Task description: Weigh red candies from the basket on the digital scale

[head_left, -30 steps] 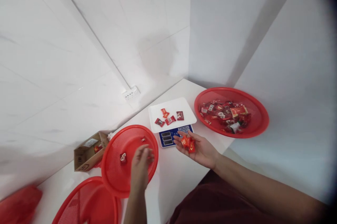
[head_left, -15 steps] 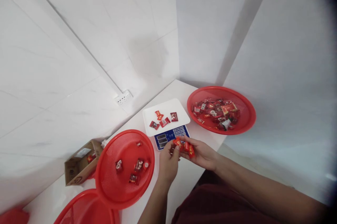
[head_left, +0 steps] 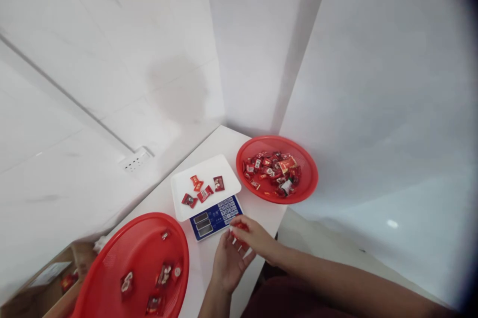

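Observation:
My right hand [head_left: 252, 237] is closed around small red wrapped candies [head_left: 239, 228], just in front of the scale's blue keypad [head_left: 216, 213]. My left hand [head_left: 227, 263] sits right beneath it, palm up and fingers spread, touching the right hand's fingers. Several red candies [head_left: 201, 188] lie on the white scale platform [head_left: 182, 203]. At the lower left a red basket [head_left: 112, 258] has a few candies [head_left: 162, 273] in it. A second red basket [head_left: 309, 178] at the right is heaped with candies [head_left: 272, 171].
The white table [head_left: 201, 263] stands in a corner of white tiled walls, with a wall socket [head_left: 135, 161] at the left. A cardboard box [head_left: 48, 278] sits at the lower left edge. The table's near edge drops to a pale floor [head_left: 373, 238] on the right.
My left hand left the lower-left basket, where more candies now lie, and came under my right hand. My right hand turned over and closed on its candies. The view swung right.

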A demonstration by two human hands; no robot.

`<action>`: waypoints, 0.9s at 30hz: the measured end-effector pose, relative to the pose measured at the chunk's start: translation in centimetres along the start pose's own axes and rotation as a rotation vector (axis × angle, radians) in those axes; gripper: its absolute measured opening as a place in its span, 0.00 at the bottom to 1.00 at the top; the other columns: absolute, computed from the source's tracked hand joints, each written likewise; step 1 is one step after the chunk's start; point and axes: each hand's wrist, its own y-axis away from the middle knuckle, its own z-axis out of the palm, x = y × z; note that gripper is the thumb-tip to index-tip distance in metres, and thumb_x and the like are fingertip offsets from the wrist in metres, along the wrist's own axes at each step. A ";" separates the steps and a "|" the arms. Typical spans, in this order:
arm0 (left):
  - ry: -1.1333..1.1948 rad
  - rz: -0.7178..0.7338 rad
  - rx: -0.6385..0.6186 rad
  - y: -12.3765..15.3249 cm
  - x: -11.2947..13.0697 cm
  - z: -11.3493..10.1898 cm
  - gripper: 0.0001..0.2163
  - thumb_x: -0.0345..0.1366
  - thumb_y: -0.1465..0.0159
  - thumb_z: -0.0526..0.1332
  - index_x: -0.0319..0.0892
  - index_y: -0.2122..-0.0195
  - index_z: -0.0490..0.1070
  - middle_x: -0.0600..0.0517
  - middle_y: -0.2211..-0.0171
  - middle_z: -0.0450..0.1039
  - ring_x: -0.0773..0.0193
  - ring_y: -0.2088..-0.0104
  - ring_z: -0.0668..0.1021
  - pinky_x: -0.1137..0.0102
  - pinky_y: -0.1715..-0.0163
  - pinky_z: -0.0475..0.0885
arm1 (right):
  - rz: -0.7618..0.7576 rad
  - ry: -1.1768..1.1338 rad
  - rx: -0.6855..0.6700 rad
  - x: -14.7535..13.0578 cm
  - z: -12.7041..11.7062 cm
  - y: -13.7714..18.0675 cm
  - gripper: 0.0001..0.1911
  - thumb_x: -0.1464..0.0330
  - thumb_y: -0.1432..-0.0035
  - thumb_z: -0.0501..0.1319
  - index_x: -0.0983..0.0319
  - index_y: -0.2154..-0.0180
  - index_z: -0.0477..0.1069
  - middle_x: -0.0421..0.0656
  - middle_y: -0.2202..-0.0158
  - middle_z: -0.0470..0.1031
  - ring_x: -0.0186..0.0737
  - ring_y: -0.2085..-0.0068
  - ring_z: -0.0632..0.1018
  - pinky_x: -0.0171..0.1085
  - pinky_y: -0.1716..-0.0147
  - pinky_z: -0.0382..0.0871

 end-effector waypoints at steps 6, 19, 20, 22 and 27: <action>0.234 -0.035 -0.063 -2.8 0.7 2.4 0.06 0.36 0.42 0.57 0.40 0.69 0.70 0.52 0.74 0.73 0.70 0.70 0.76 0.77 0.68 0.71 | -0.397 0.388 -0.089 -0.8 -1.8 -1.0 0.14 0.71 0.49 0.57 0.57 0.59 0.72 0.45 0.54 0.71 0.42 0.51 0.68 0.43 0.49 0.59; 0.159 -0.045 0.109 -4.9 2.7 3.9 0.09 0.39 0.43 0.58 0.40 0.75 0.66 0.55 0.79 0.65 0.72 0.78 0.71 0.78 0.81 0.68 | -0.101 0.545 0.209 3.2 -18.0 -17.3 0.07 0.77 0.55 0.58 0.61 0.75 0.72 0.44 0.72 0.76 0.45 0.65 0.74 0.44 0.58 0.64; 0.162 -0.047 0.133 -5.0 2.7 3.9 0.09 0.39 0.43 0.58 0.40 0.75 0.66 0.55 0.79 0.65 0.72 0.78 0.71 0.78 0.80 0.68 | -0.099 0.548 0.226 3.6 -18.4 -18.0 0.09 0.78 0.55 0.57 0.61 0.72 0.73 0.45 0.70 0.76 0.45 0.62 0.74 0.44 0.56 0.63; 0.167 -0.042 0.178 -5.3 2.9 4.1 0.09 0.39 0.42 0.57 0.40 0.75 0.66 0.55 0.79 0.65 0.71 0.78 0.71 0.78 0.80 0.68 | -0.114 0.576 0.275 3.9 -18.8 -19.3 0.17 0.79 0.54 0.55 0.62 0.61 0.72 0.48 0.59 0.74 0.46 0.55 0.71 0.44 0.52 0.60; 0.148 -0.005 0.261 -6.1 3.6 4.8 0.09 0.39 0.42 0.57 0.40 0.75 0.67 0.54 0.79 0.66 0.70 0.78 0.72 0.77 0.81 0.68 | -0.179 0.734 0.267 3.9 -18.8 -21.8 0.26 0.77 0.51 0.54 0.65 0.48 0.62 0.51 0.45 0.62 0.46 0.45 0.63 0.42 0.46 0.53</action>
